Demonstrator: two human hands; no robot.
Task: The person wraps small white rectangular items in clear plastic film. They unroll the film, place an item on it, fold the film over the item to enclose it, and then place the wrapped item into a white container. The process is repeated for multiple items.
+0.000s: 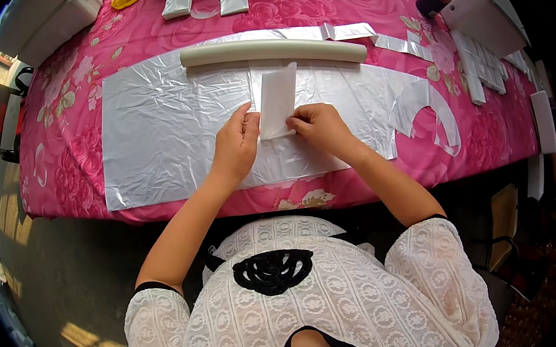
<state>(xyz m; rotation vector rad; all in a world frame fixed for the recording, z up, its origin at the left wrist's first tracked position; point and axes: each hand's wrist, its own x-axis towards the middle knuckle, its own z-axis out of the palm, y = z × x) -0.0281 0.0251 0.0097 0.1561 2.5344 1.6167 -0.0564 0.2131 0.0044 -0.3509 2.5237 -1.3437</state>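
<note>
Both hands, left hand and right hand, pinch a white sheet in closed fingers, half folded, with finished folded pieces well beyond.

One head camera looks steeply down, close over the pink-clothed table, its rim perhaps distorted.

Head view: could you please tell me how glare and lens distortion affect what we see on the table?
In the head view, the plastic sheet shines with pale glare; the fisheye bends the table edge and the long roll; the white piece between the left hand and right hand stays sharp.
</note>
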